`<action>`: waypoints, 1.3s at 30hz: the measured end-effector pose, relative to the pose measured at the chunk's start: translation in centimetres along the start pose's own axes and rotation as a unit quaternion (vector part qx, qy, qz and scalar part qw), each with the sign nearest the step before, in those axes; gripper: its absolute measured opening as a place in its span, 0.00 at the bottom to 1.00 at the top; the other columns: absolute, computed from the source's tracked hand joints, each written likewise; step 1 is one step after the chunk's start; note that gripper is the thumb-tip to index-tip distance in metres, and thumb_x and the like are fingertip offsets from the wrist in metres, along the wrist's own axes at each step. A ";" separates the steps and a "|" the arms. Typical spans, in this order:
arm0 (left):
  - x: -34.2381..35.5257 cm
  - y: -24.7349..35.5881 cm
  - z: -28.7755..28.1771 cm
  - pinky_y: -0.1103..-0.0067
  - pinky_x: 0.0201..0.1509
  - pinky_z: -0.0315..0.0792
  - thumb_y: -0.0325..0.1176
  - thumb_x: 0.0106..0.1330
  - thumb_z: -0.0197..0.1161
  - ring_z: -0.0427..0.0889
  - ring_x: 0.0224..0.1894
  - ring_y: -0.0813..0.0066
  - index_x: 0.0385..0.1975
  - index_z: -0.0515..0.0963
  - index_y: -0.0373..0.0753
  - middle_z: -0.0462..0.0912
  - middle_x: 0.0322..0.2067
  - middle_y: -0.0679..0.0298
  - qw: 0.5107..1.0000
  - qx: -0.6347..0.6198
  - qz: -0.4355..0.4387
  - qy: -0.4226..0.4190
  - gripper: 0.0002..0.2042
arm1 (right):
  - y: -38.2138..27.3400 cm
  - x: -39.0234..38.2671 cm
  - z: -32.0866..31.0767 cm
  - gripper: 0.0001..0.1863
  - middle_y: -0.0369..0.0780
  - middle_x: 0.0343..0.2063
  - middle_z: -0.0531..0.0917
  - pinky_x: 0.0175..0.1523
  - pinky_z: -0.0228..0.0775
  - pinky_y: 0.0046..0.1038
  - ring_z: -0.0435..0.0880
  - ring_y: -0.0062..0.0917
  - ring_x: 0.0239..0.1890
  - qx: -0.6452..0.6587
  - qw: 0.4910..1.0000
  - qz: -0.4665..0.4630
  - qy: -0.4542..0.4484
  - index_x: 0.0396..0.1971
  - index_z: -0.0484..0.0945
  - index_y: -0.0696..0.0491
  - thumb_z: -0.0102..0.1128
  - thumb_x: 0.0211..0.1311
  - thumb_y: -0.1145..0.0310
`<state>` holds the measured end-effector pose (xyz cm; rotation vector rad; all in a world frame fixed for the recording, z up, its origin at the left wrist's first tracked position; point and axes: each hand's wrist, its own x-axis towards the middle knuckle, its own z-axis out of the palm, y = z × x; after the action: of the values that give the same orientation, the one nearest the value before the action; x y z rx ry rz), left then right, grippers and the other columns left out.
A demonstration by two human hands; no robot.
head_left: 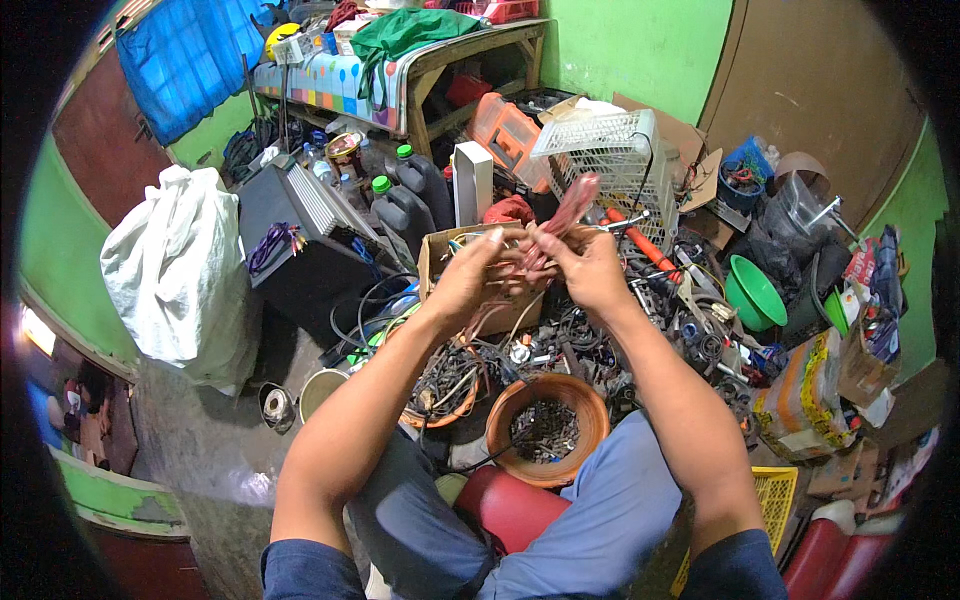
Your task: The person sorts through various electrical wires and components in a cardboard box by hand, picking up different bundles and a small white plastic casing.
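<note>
A bundle of reddish-pink cable (573, 203) is held up in front of me, its folded end standing above my fingers. My right hand (590, 270) is closed on it, thumb and fingers pinching its middle. My left hand (470, 275) is closed on the strands at the bundle's left side; exactly what its fingertips pinch is blurred. Loose strands hang below, between the hands. Behind and under them stands an open cardboard box (436, 258) with some wires at its top. Between my knees is a brown round pot (500, 440) holding many small screws or metal bits.
A heap of dark metal parts and cables (585, 345) spreads ahead. At left stand a white sack (180, 280) and a dark boxy appliance (300, 250). Black jugs (405, 210), a white wire basket (600, 150), a green bowl (755, 293) and a yellow crate (778, 490) surround me.
</note>
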<state>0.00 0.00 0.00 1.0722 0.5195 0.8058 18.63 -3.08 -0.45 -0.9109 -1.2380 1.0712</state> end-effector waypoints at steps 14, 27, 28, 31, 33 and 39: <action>0.5 0.4 -4.4 0.80 0.34 0.73 0.38 0.67 0.67 0.79 0.30 0.83 0.39 0.86 0.32 0.84 0.27 0.68 0.925 0.380 0.004 0.005 0.13 | -2.6 -0.1 -4.5 0.10 0.44 0.33 0.86 0.32 0.80 0.25 0.84 0.23 0.30 0.027 0.959 -0.092 0.268 0.39 0.78 0.61 0.56 0.72 0.69; 1.7 -1.5 -6.6 0.75 0.44 0.82 0.29 0.74 0.57 0.85 0.40 0.69 0.48 0.74 0.29 0.84 0.44 0.54 0.977 0.208 -0.019 0.035 0.10 | -1.2 0.7 -8.1 0.09 0.44 0.32 0.85 0.34 0.81 0.30 0.84 0.26 0.29 0.024 0.918 -0.099 0.383 0.36 0.77 0.62 0.56 0.72 0.70; 1.6 -1.3 -6.3 0.74 0.45 0.82 0.28 0.74 0.55 0.86 0.41 0.67 0.48 0.73 0.29 0.83 0.44 0.53 0.975 0.218 -0.024 0.041 0.10 | -1.1 0.7 -8.3 0.09 0.44 0.32 0.85 0.34 0.80 0.30 0.84 0.26 0.29 0.024 0.917 -0.101 0.386 0.36 0.77 0.62 0.56 0.72 0.70; 1.5 -1.1 -5.4 0.73 0.45 0.82 0.27 0.74 0.54 0.85 0.42 0.67 0.48 0.73 0.28 0.82 0.44 0.52 0.988 0.119 -0.031 0.096 0.10 | -1.2 0.6 -8.5 0.09 0.44 0.32 0.85 0.34 0.80 0.29 0.84 0.26 0.30 0.035 0.913 -0.094 0.396 0.36 0.77 0.62 0.56 0.72 0.71; 2.1 -1.1 -5.5 0.73 0.46 0.82 0.26 0.74 0.53 0.85 0.43 0.67 0.48 0.72 0.28 0.82 0.44 0.51 0.987 0.099 -0.046 0.121 0.09 | -1.5 0.6 -8.5 0.09 0.45 0.33 0.85 0.34 0.81 0.28 0.84 0.25 0.30 0.042 0.911 -0.088 0.402 0.36 0.77 0.62 0.55 0.72 0.71; 2.3 -2.0 -6.4 0.74 0.43 0.81 0.20 0.69 0.58 0.84 0.42 0.67 0.44 0.72 0.33 0.82 0.43 0.51 0.994 0.004 -0.048 0.102 0.07 | -2.3 0.6 -8.1 0.09 0.45 0.34 0.85 0.33 0.81 0.27 0.83 0.23 0.31 0.056 0.909 -0.106 0.399 0.36 0.76 0.62 0.55 0.72 0.71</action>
<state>-2.53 4.91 -4.44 0.9693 0.7433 0.8332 26.98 -2.92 0.89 -0.9586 -0.5604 0.4886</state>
